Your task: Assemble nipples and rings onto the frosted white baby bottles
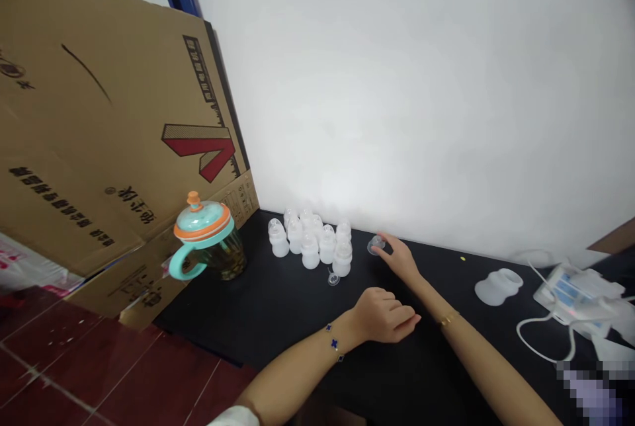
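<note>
The right hand point(394, 259) pinches the clear piece point(376, 245) beside the white bottles point(310, 253) on the table point(238, 313), best lightly so it won't deform; I cannot tell whether the left hand point(385, 315) holds anything.

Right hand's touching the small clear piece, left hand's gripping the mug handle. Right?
The left hand isn't gripping the mug handle; the head view shows it apart, over the black table. The right hand does touch the small clear piece.

Right fingers point(389, 239) pinching clear nipple point(372, 247), left hand point(383, 315) curled, clustered white bottles point(310, 254)
</note>
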`<state>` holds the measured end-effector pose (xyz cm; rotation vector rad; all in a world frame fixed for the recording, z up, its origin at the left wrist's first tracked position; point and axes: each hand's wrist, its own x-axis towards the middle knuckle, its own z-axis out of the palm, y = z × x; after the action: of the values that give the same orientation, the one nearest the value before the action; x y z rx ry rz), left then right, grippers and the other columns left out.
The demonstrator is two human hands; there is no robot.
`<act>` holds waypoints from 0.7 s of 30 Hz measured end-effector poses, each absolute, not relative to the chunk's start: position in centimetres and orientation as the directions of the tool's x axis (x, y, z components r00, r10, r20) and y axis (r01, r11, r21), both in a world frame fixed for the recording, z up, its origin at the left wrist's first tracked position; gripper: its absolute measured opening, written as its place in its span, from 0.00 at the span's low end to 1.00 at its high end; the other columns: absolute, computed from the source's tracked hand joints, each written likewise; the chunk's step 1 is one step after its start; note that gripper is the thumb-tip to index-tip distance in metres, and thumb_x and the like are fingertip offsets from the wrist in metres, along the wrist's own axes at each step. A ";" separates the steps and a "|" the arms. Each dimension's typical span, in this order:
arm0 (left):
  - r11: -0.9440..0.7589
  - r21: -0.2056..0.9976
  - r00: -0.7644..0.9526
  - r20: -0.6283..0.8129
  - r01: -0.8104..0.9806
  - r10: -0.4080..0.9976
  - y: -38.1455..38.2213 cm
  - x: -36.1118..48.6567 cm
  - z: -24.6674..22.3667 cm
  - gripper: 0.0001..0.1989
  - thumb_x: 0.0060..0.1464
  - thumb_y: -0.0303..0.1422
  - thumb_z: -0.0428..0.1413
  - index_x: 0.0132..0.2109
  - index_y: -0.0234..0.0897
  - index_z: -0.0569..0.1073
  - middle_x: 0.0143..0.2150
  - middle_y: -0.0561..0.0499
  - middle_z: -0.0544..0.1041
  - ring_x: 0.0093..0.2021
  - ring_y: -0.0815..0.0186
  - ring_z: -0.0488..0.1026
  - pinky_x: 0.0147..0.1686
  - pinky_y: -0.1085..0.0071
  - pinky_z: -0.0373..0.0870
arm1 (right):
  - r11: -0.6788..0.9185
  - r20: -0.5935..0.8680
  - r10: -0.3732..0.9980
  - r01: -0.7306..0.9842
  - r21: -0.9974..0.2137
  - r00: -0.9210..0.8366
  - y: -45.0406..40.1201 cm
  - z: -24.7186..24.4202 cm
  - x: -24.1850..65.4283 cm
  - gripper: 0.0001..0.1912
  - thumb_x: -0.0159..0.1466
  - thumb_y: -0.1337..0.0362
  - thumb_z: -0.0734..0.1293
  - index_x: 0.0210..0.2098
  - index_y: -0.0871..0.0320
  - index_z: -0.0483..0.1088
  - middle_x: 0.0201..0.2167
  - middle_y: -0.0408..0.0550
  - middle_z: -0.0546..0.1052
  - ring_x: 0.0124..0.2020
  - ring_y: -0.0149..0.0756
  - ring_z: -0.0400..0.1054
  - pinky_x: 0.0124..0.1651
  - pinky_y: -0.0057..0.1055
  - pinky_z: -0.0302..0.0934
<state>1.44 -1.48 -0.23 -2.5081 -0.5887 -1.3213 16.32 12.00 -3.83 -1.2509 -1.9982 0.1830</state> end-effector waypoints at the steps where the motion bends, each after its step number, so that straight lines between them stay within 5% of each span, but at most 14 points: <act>1: -0.893 -0.030 0.516 0.824 0.449 0.232 -1.6 1.6 -0.3 0.11 0.59 0.33 0.57 0.28 0.38 0.73 0.16 0.57 0.69 0.18 0.72 0.66 0.20 0.71 0.55 | 0.503 0.505 0.829 0.716 -0.483 -0.242 11.1 -4.0 17.3 0.22 0.64 0.54 0.67 0.56 0.53 0.71 0.50 0.51 0.80 0.50 0.49 0.74 0.56 0.47 0.66; 5: -0.910 -0.038 0.569 0.791 0.413 0.225 -2.2 2.0 -0.7 0.12 0.59 0.34 0.57 0.27 0.38 0.73 0.16 0.56 0.69 0.18 0.71 0.67 0.20 0.70 0.55 | 0.480 0.452 0.851 0.743 -0.466 -0.266 8.1 -4.2 19.4 0.18 0.64 0.53 0.68 0.52 0.51 0.73 0.49 0.50 0.80 0.49 0.49 0.74 0.54 0.49 0.66; 10: -0.921 -0.042 0.550 0.812 0.388 0.195 -2.5 2.0 -0.7 0.13 0.59 0.34 0.56 0.27 0.38 0.73 0.15 0.57 0.68 0.18 0.71 0.67 0.20 0.71 0.56 | 0.556 0.630 0.739 0.745 -0.369 -0.239 5.5 -2.5 17.7 0.20 0.66 0.53 0.68 0.55 0.54 0.72 0.50 0.54 0.79 0.51 0.50 0.73 0.55 0.48 0.66; 15: -0.931 -0.071 0.534 0.833 0.359 0.142 -3.3 2.1 -0.5 0.13 0.58 0.34 0.57 0.26 0.39 0.73 0.15 0.57 0.69 0.17 0.72 0.66 0.21 0.72 0.60 | 0.793 0.553 0.581 0.568 -0.219 -0.598 3.6 -2.6 11.8 0.16 0.71 0.55 0.63 0.54 0.52 0.74 0.33 0.48 0.82 0.31 0.38 0.76 0.34 0.31 0.67; 21: -0.937 -0.098 0.439 0.896 0.336 0.063 -3.7 2.4 0.1 0.14 0.58 0.33 0.57 0.24 0.39 0.73 0.18 0.56 0.73 0.19 0.73 0.69 0.23 0.75 0.68 | 0.820 0.429 0.534 0.569 -0.054 -0.729 3.9 -3.9 6.4 0.15 0.73 0.61 0.60 0.55 0.58 0.72 0.31 0.49 0.82 0.28 0.36 0.75 0.29 0.27 0.60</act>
<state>2.42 -3.75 0.10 -2.4316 -0.3453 -1.4985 6.38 3.87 -3.88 -0.8221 -2.5720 -0.1116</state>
